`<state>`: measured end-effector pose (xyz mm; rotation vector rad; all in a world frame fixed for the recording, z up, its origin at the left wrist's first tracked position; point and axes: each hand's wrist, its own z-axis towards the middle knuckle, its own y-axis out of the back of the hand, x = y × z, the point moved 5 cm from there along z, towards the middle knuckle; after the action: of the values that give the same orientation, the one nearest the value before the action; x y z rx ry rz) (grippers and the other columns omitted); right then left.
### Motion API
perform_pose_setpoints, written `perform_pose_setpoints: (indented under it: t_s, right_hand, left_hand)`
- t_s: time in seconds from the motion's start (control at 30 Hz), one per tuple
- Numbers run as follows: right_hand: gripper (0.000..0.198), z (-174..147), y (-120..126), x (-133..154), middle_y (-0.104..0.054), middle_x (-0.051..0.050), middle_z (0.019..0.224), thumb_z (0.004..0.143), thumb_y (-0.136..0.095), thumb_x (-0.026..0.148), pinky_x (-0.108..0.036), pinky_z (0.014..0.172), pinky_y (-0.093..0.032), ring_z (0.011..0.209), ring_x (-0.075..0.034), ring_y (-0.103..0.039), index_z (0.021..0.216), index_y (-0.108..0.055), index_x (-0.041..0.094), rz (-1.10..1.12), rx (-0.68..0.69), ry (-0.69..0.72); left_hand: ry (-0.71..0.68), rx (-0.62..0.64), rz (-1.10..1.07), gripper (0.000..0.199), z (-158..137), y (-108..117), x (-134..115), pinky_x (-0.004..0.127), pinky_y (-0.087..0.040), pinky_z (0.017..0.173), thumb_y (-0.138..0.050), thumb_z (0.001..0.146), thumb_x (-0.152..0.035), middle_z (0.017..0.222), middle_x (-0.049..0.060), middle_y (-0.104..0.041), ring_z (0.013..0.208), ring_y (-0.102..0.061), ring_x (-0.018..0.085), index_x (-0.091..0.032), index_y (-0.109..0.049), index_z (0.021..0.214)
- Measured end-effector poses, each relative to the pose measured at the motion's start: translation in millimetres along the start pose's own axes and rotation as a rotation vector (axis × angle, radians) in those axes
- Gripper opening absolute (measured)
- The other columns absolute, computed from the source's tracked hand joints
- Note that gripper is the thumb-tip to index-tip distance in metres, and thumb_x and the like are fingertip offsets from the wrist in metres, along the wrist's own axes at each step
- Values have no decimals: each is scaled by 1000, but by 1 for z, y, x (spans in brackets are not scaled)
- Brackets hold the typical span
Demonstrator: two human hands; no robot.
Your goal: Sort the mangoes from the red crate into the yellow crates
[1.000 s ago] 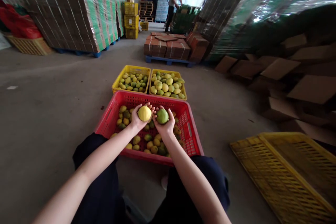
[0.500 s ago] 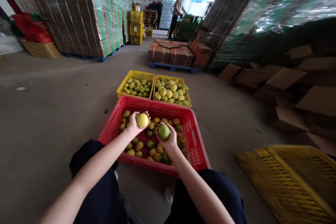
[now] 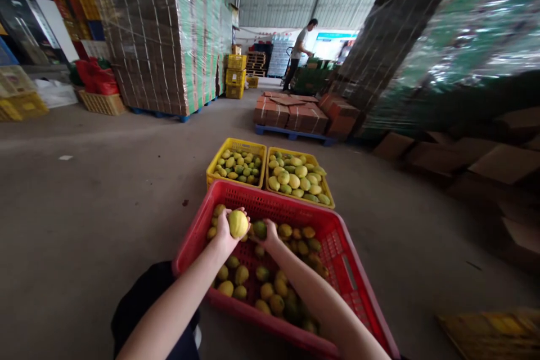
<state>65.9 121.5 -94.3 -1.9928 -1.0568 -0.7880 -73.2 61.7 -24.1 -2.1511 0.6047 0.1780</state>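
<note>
Yellow fruit (image 3: 238,224), one: cradled in left hand (image 3: 228,230), over red crate (image 3: 274,201); long axis unclear. Green fruit (image 3: 260,230), one: gripped by right hand (image 3: 270,234), just rightward. Left yellow crate (image 3: 211,175), filled: beyond red crate, left hand nearer.

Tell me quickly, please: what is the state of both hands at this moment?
Left hand: holding a yellow fruit, fingers partly curled around it.
Right hand: holding a green fruit.

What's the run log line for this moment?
left hand: holds round yellow fruit | right hand: holds round green fruit | place: over red rectangular plastic crate
</note>
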Motion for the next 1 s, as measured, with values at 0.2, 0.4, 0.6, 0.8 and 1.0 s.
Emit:
perform_pose_setpoints:
  t_s: [0.2,0.4,0.6,0.8,1.0]
  right_hand:
    - [28,40,-74,75,-63,-3,97,96,-42,40,-32,68,-57,81,-16,-64,109,-55,20,-12,-40,-27]
    - [25,13,-9,42,-63,-7,103,94,-53,34,-35,74,-54,86,-17,-63,108,-60,14,-98,-29,-214]
    - [20,-15,60,49,-64,-6,73,90,-41,20,-33,58,-53,64,-19,-64,86,-60,16,-34,16,-274]
    - [18,-29,106,82,-68,-6,68,79,-44,11,-31,60,-52,61,-18,-65,79,-60,19,128,73,-197]
    - [15,-57,123,112,-72,-5,74,78,-50,15,-28,60,-51,63,-17,-67,77,-64,17,246,240,-132]
  left_hand:
    - [-16,23,-49,25,5,-1,-4,28,-53,60,-45,79,-24,69,4,-66,60,-64,17,-15,-64,93]
    - [30,24,-29,24,1,-5,-1,29,-54,58,-46,77,-22,71,5,-67,61,-65,18,-15,-64,92]
    - [-6,-7,37,22,13,5,18,42,-58,70,-47,77,-25,76,5,-66,71,-68,20,-18,-60,92]
    - [236,-142,225,22,42,41,74,32,-57,52,-46,81,-24,67,4,-63,58,-64,19,-18,-56,100]
    - [512,-128,591,19,62,52,109,29,-42,31,-56,83,-24,57,4,-63,40,-56,22,-23,-59,101]
